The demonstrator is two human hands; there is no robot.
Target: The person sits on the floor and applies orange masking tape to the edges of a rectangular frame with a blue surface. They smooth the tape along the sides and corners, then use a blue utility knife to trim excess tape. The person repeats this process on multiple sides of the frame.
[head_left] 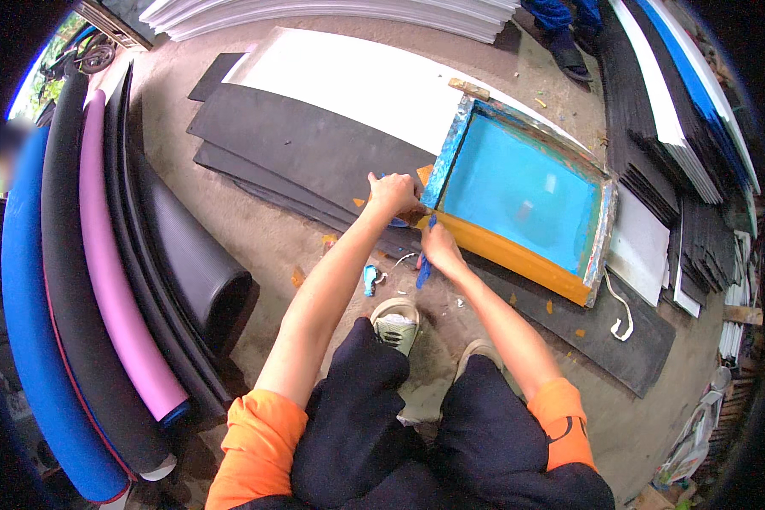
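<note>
The left hand [391,195], just left of the frame's middle, has its grip closed on the near corner of a wooden-framed printing screen [523,194], fingers curled over the corner. The right hand [440,246], a little lower and to the right, has its grip closed around a thin blue tool [423,270] whose lower end points down toward the floor; what kind of tool it is cannot be told. This hand touches the screen's orange lower edge close to the same corner.

The screen lies to the right of centre, its mesh bright blue, its frame smeared with blue and orange paint. It rests on black foam sheets [306,149] spread over the concrete floor [272,246], with a white sheet [357,85] beyond them toward the upper middle. A small blue scrap [370,279] lies on the floor just below the left forearm, near a grey shoe [396,323].

Along the left edge stand rolls of foam: blue [25,323], black and a pink roll [115,272]. Stacks of white sheets [331,15] sit at the top, and stacks of black and white sheets [680,127] fill the upper right. A white cord [622,316] lies on the black sheet at lower right.
</note>
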